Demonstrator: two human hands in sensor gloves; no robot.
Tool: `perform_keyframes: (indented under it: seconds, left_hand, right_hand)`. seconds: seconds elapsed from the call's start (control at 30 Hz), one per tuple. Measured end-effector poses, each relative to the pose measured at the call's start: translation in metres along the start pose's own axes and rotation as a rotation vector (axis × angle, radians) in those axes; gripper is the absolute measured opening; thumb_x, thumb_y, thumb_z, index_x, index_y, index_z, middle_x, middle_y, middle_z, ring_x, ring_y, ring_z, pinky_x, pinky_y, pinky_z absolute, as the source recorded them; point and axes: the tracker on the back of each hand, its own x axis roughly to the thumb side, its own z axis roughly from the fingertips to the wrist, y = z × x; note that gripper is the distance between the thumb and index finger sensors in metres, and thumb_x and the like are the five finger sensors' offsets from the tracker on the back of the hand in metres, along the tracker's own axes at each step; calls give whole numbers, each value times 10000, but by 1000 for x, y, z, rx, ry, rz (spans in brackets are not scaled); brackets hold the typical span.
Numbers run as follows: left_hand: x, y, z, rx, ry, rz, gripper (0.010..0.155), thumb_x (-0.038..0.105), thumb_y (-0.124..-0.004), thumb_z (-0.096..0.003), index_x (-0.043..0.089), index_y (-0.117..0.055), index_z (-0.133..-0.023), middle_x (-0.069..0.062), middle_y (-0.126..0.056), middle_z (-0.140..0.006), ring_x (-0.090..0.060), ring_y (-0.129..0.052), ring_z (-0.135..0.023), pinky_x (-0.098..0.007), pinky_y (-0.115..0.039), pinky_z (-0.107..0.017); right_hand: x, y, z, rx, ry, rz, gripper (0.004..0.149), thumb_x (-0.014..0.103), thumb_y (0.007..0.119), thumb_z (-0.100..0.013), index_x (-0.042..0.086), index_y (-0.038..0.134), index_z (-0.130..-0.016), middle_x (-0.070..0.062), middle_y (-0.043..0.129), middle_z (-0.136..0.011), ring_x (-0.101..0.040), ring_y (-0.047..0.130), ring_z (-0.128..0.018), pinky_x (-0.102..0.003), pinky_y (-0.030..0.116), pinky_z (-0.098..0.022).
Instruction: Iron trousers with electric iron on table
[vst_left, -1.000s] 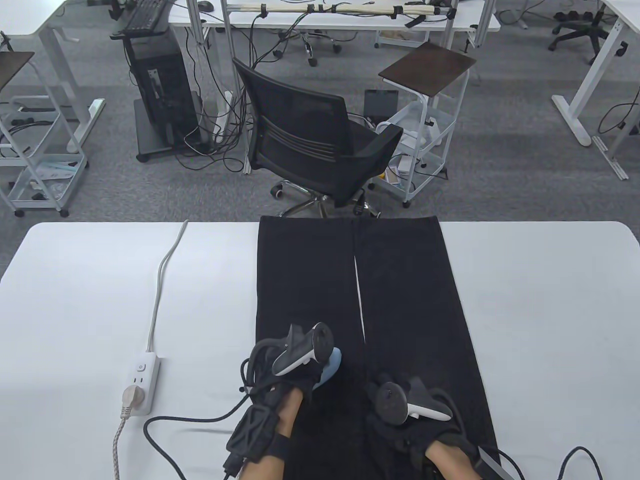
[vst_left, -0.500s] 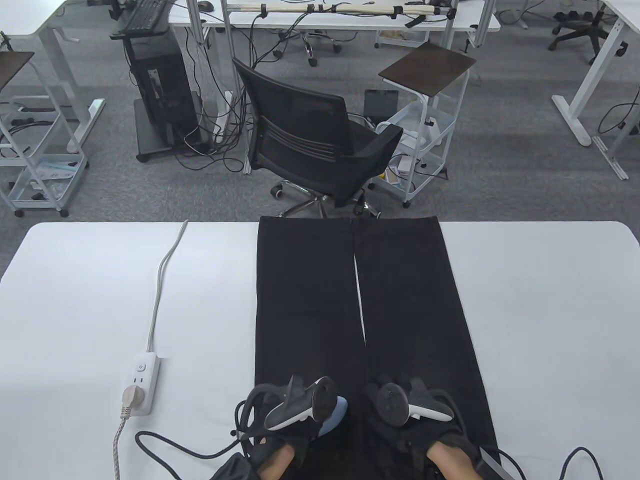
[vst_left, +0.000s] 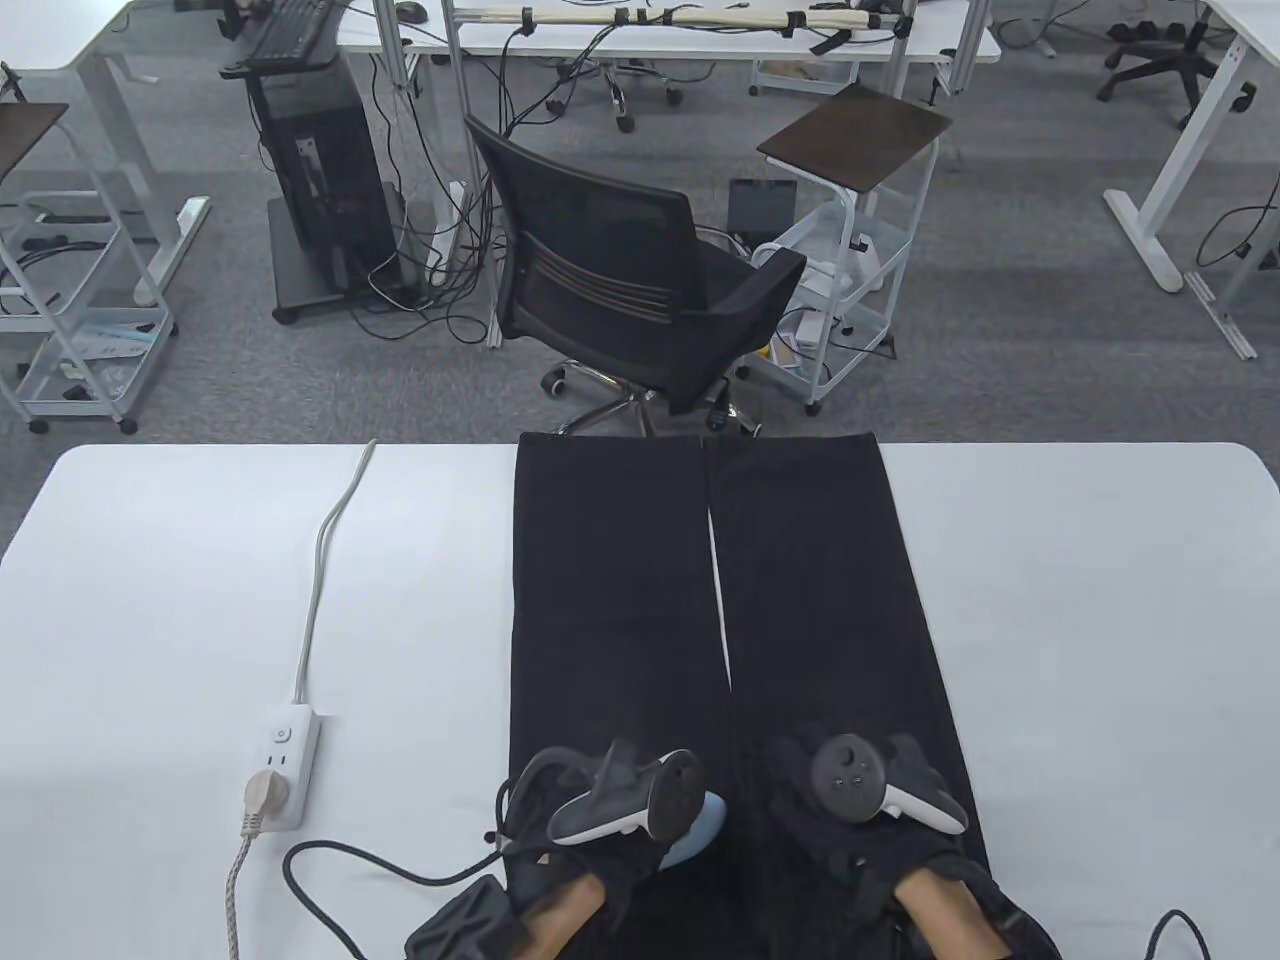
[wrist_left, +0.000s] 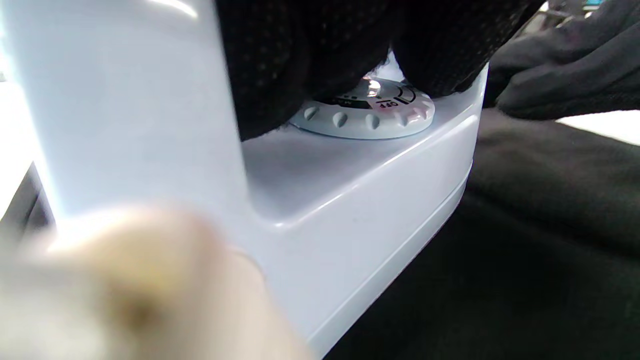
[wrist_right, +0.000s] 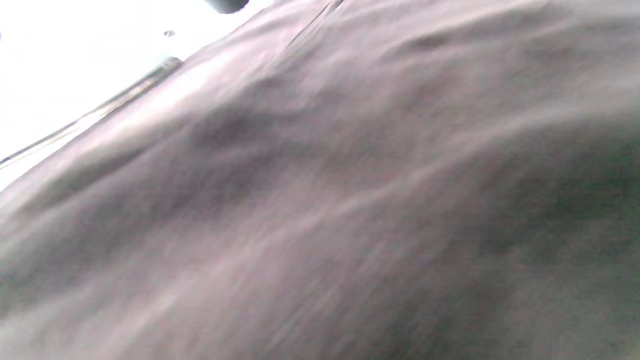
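our left hand (vst_left: 600, 830) grips the iron (vst_left: 700, 835) on the near end of the left trouser leg; the trousers (vst_left: 620, 560) run lengthwise away from us. our right hand (vst_left: 860, 830) rests flat on the right leg, just beside.

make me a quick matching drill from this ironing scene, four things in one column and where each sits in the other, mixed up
Things:
1. pale blue electric iron
2. white power strip
3. black trousers
4. right hand

Places:
A. spread lengthwise down the middle of the white table
B. under the left hand, on the left trouser leg
C. resting on the right trouser leg
D. on bare tabletop left of the trousers

Pairs: 1-B, 2-D, 3-A, 4-C
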Motion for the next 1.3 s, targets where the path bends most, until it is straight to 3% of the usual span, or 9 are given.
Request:
perform_keyframes:
  seconds: [0.13, 0.27, 0.37, 0.53, 0.6, 0.7, 0.93, 1.3]
  left_hand:
    - [28, 38, -17, 45, -59, -30, 494, 497, -821, -591, 101, -749, -878, 47, -969, -488, -151, -1033, -384, -518, -866, -516]
    - [74, 51, -40, 48, -150, -33, 498, 496, -822, -590, 98, -748, -880, 44, -968, -489, -154, -1031, -385, -520, -863, -516]
    - [114, 42, -51, 21, -239, -43, 503, 499, -822, -588, 101, -747, -887, 48, -969, -487, -151, -1031, -381, -516, -866, -514]
    - [175, 6, -61, -96, -357, -53, 515, 500, -820, -588, 98, -739, -901, 44, -970, -491, -154, -1031, -380, -518, -865, -510]
    - [188, -7, -62, -128, -369, -77, 519, 499, -820, -587, 97, -738, -904, 42, -973, -493, -155, -1033, -382, -520, -867, -510]
    - [193, -21, -67, -135, -346, -144, 500, 500, -798, -600, 117, -719, -911, 56, -959, -500, -141, -1024, -388, -510, -865, -523]
    - [175, -16, -95, -89, -239, -92, 488, 496, -789, -618, 119, -708, -916, 55, -945, -507, -146, -1008, -399, -513, -850, -539]
    - [126, 7, -191, -52, 38, -55, 489, 503, -772, -625, 130, -685, -930, 54, -929, -530, -149, -998, -423, -521, -831, -571]
  right_hand:
    - [-29, -27, 11, -45, 98, 41, 658, 403, 509, -651, 144, 171, -1152, -283, 211, -1191, -611, 255, -1023, -803, 352, -624]
    - [-70, -42, 29, -90, 192, 53, 650, 385, 521, -652, 154, 174, -1151, -272, 227, -1193, -607, 274, -1028, -800, 367, -628]
    - [-100, -39, 38, -82, 240, -3, 651, 386, 524, -651, 161, 173, -1150, -261, 193, -1197, -612, 262, -1026, -803, 365, -628]
    - [-147, -16, 46, -16, 331, -80, 649, 393, 523, -652, 185, 158, -1147, -253, 161, -1198, -612, 244, -1028, -804, 361, -629]
    - [-155, -11, 46, 38, 350, -106, 645, 400, 519, -655, 216, 142, -1145, -225, 71, -1191, -571, 94, -1021, -806, 275, -627]
    - [-158, -12, 44, 22, 346, -109, 627, 399, 528, -658, 260, 157, -1145, -220, 68, -1193, -575, 87, -1019, -810, 269, -622]
    - [-151, -10, 37, 61, 377, -75, 612, 375, 551, -661, 284, 194, -1149, -226, 21, -1181, -598, 55, -1005, -822, 261, -614]
    - [-154, -13, 37, 68, 365, -98, 597, 368, 551, -665, 281, 218, -1153, -219, 26, -1184, -591, 48, -1005, -822, 253, -613]
